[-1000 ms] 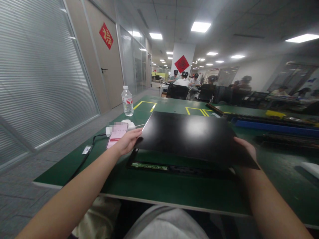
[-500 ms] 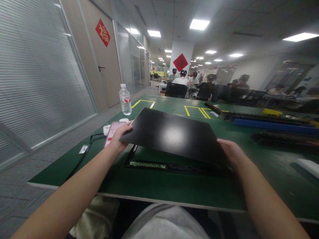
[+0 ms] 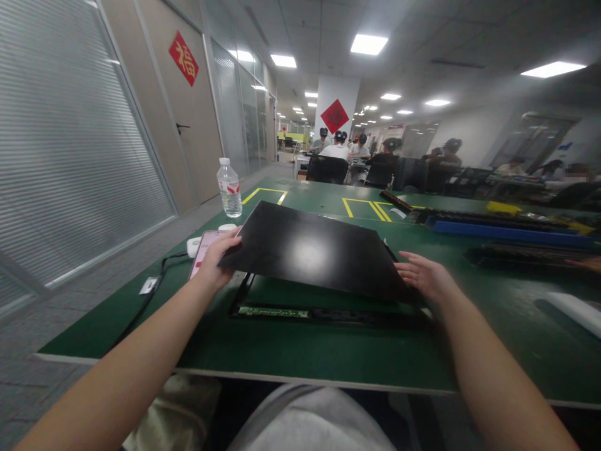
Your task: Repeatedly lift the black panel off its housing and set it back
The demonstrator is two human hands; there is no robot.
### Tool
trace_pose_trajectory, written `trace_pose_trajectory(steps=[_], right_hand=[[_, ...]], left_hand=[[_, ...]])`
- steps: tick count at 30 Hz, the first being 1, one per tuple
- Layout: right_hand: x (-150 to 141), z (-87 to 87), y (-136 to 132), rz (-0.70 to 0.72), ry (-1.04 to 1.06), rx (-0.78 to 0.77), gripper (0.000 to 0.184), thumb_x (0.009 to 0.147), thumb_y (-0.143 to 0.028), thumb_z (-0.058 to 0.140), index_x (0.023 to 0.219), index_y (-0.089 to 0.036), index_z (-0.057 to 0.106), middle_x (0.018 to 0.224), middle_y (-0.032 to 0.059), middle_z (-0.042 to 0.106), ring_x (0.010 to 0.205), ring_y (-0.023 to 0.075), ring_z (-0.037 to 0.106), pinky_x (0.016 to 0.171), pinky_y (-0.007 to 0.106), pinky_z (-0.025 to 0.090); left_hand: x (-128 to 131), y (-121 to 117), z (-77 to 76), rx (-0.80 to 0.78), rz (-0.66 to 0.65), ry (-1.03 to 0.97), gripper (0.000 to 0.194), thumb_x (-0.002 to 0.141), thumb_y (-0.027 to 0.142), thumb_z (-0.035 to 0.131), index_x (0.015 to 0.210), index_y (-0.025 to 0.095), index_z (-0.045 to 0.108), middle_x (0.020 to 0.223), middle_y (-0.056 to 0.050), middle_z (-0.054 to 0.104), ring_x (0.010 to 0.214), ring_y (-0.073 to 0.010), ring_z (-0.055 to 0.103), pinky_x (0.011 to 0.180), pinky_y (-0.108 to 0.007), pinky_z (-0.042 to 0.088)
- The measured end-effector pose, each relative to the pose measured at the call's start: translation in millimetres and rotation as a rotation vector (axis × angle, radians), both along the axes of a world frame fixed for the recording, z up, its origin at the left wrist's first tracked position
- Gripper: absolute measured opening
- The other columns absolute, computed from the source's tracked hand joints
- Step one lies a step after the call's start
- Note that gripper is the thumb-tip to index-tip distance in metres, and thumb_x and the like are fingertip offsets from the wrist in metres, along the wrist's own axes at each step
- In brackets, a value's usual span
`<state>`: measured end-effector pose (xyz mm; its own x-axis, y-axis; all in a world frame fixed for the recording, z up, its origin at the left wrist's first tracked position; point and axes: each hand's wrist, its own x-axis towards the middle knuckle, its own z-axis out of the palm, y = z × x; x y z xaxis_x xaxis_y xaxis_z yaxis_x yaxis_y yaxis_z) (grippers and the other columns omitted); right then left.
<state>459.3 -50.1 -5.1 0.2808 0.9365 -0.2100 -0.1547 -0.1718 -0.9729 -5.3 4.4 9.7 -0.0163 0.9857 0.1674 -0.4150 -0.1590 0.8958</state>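
A thin, glossy black screen panel (image 3: 305, 247) is tilted over the table, its left end raised and its right end low. My left hand (image 3: 221, 257) is closed around the panel's left edge. At the right edge, my right hand (image 3: 427, 279) has its fingers stretched out and apart, the fingertips at the panel's side; whether they touch it I cannot tell. Under the panel lies a black rectangular frame (image 3: 361, 316), partly hidden. A green circuit board strip (image 3: 275, 312) shows along its near side.
Left of the panel are a phone (image 3: 200, 250), white plugs with a black cable (image 3: 162, 269) and an upright water bottle (image 3: 230, 191). Blue and black long strips (image 3: 507, 230) lie at the right, with a white object (image 3: 575, 313) nearer. Several people sit in the background.
My right hand has loosened from the panel's right edge, its fingers now spread. That end of the panel sits slightly lower. The left hand keeps its hold. The whole view has shifted slightly.
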Motion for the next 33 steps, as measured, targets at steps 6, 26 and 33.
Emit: trace_pose_trajectory(steps=[6,26,33], right_hand=[[4,-2.6,2,-0.081,-0.107,-0.006,0.032,0.082,-0.021,0.058,0.114,-0.018,0.061,0.081,0.0095,0.075,0.055,0.0122,0.06,0.044,0.018,0.042],[4,-8.4,7,-0.221,-0.31,-0.076,0.015,0.079,-0.022,0.06,0.093,-0.016,0.063,0.068,0.0102,0.072,0.044,0.0094,0.047,0.037,0.017,0.029],[3,-8.0,5,-0.234,-0.346,-0.062,0.012,0.079,-0.02,0.061,0.09,-0.016,0.064,0.065,0.01,0.071,0.042,0.0095,0.047,0.038,0.018,0.032]], left_hand=[[1,1,-4.9,-0.012,0.019,0.06,0.037,0.059,0.023,0.075,0.096,0.016,0.077,0.091,-0.005,0.078,0.081,-0.0234,0.071,0.068,-0.027,0.055],[8,-2,-14.4,-0.124,-0.125,0.174,0.04,0.06,0.012,0.078,0.097,0.014,0.065,0.091,-0.007,0.078,0.076,-0.0206,0.074,0.067,-0.026,0.058],[7,-2,-15.3,-0.12,-0.134,0.214,0.039,0.06,0.014,0.08,0.096,0.015,0.064,0.093,-0.006,0.078,0.079,-0.0211,0.075,0.067,-0.026,0.059]])
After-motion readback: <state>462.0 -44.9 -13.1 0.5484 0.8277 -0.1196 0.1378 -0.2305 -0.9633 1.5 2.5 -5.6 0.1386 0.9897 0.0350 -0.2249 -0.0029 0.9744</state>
